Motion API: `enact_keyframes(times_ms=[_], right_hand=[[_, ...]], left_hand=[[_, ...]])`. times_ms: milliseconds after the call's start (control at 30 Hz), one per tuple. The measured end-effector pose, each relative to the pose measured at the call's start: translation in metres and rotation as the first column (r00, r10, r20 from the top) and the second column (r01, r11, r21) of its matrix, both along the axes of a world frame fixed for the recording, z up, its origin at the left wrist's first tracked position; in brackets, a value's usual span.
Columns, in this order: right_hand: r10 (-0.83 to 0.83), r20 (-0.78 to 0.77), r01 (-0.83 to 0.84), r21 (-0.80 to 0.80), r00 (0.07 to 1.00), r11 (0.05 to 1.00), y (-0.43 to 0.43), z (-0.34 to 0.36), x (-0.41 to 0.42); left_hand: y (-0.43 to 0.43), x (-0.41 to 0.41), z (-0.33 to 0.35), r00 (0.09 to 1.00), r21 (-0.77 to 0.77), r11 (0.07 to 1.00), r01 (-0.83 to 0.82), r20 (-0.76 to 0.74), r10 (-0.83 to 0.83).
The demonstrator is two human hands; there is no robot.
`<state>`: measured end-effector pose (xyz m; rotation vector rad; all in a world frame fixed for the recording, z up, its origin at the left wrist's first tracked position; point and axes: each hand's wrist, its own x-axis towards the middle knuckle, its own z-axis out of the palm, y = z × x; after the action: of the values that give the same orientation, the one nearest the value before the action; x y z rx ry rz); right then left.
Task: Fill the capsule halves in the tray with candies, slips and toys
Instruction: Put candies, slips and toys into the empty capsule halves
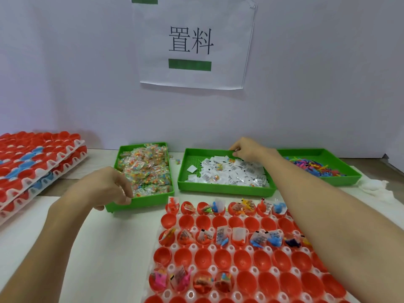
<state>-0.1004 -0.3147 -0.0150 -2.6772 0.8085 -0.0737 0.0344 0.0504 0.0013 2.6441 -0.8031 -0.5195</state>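
Recorded along the back wall, side by side and within reach of both arms: candy tray (pixel 140 202), slip tray (pixel 218 190), toy tray (pixel 341 180); judged so ranged to feed the work without a change of stance; all three of green moulded plastic, shallow, square-cornered; perforated floor visible in the slip tray.

Contents as follows: candies (pixel 146 169) in clear crinkled packets, many-coloured beads inside; slips (pixel 236 173) of white paper, small, printed in black, lying loose and overlapping, with a few stray packets among them; toys (pixel 312 167) of thin bright plastic, tangled, too small to identify singly.

Placed nearest the body, just in front of the slip tray: capsule tray (pixel 192 247), white, thin-formed, dimpled; seated in it, open side up so as to receive fillings: capsule halves (pixel 220 258), red, glossy, bowl-shaped; filled: far row, third row, four at the left of the fifth; empty: second and fourth rows and the rest of the fifth; judged partly done, the empty alternate rows possibly reserved as lids.

Left hand (pixel 109 186): palm down over the near left corner of the candy tray, fingers curled into the packets; cannot tell whether gripping anything. Right hand (pixel 247 149): reached across to the far rim of the slip tray, fingertips drawn together as in a pinch; contents of the pinch, if any, not discernible.

Also present: stacked trays (pixel 72 150) of red and blue halves at far left; crumpled white tissue (pixel 376 186) at right.
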Motion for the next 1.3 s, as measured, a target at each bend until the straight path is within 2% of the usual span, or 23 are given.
enact_keyframes(times_ms=[100,133,167,233,267,333,367,433,567,633,700,767,900,1033,1100,1133,1200,1233,1300], right_hand=[[-0.065,-0.048,0.059,-0.105,0.997,0.993,0.009,-0.003,0.002],[-0.051,-0.021,0.048,-0.15,0.998,0.988,0.015,-0.002,0.004],[-0.005,0.047,0.012,-0.146,0.999,0.989,0.024,0.0,0.005],[0.144,0.182,-0.145,-0.008,0.973,0.989,0.043,0.006,0.003],[0.225,0.179,-0.24,0.07,0.958,0.968,0.053,0.009,-0.001],[0.364,0.053,-0.368,0.152,0.93,0.917,0.069,0.012,-0.013],[0.403,-0.004,-0.398,0.145,0.915,0.906,0.075,0.011,-0.019],[0.429,-0.021,-0.426,0.067,0.903,0.902,0.08,0.004,-0.029],[0.436,0.027,-0.435,-0.036,0.9,0.9,0.082,-0.003,-0.037],[0.416,0.031,-0.414,-0.05,0.909,0.909,0.077,-0.001,-0.04],[0.39,0.043,-0.388,-0.052,0.92,0.92,0.072,-0.001,-0.042],[0.373,0.057,-0.371,-0.041,0.926,0.928,0.069,-0.004,-0.043],[0.353,0.095,-0.351,-0.042,0.931,0.936,0.067,-0.01,-0.044],[0.322,0.122,-0.318,-0.052,0.939,0.947,0.067,-0.012,-0.044],[0.312,0.123,-0.308,-0.052,0.942,0.95,0.068,-0.012,-0.044],[0.303,0.126,-0.298,-0.056,0.945,0.953,0.069,-0.012,-0.045],[0.281,0.128,-0.272,-0.079,0.951,0.959,0.071,-0.013,-0.045],[0.272,0.131,-0.261,-0.099,0.953,0.96,0.073,-0.013,-0.045],[0.253,0.142,-0.232,-0.149,0.957,0.961,0.077,-0.014,-0.043]], left_hand=[[-0.008,-0.009,0.001,0.999,0.027,0.999,0.036,0.03,-0.037],[-0.012,-0.012,0.001,0.998,0.027,0.999,0.045,0.047,-0.047],[-0.014,-0.016,0.0,0.996,0.029,0.998,0.052,0.069,-0.054],[-0.017,-0.021,-0.001,0.992,0.053,0.997,0.059,0.113,-0.064],[-0.018,-0.022,0.0,0.989,0.066,0.996,0.059,0.128,-0.067],[-0.018,-0.023,0.002,0.987,0.082,0.995,0.059,0.143,-0.071],[-0.017,-0.023,0.003,0.986,0.087,0.994,0.06,0.15,-0.073],[-0.017,-0.024,0.004,0.984,0.098,0.993,0.063,0.159,-0.078],[-0.021,-0.031,0.003,0.977,0.107,0.993,0.04,0.204,-0.062],[-0.029,-0.036,0.0,0.952,0.086,0.996,0.013,0.302,-0.039],[-0.04,-0.043,-0.007,0.907,0.028,1.0,-0.009,0.421,-0.004],[-0.054,-0.05,-0.017,0.882,-0.063,0.998,-0.017,0.469,0.045],[-0.08,-0.051,-0.034,0.899,-0.286,0.957,0.055,0.431,0.077],[-0.085,-0.045,-0.036,0.968,-0.56,0.799,0.22,0.224,-0.11],[-0.076,-0.041,-0.043,0.956,-0.625,0.743,0.24,0.285,-0.07],[-0.072,-0.035,-0.049,0.938,-0.629,0.741,0.235,0.345,-0.005],[-0.063,-0.022,-0.057,0.893,-0.508,0.843,0.177,0.443,0.079],[-0.059,-0.016,-0.06,0.884,-0.422,0.895,0.146,0.462,0.073],[-0.059,-0.01,-0.064,0.908,-0.364,0.916,0.17,0.419,-0.002]])
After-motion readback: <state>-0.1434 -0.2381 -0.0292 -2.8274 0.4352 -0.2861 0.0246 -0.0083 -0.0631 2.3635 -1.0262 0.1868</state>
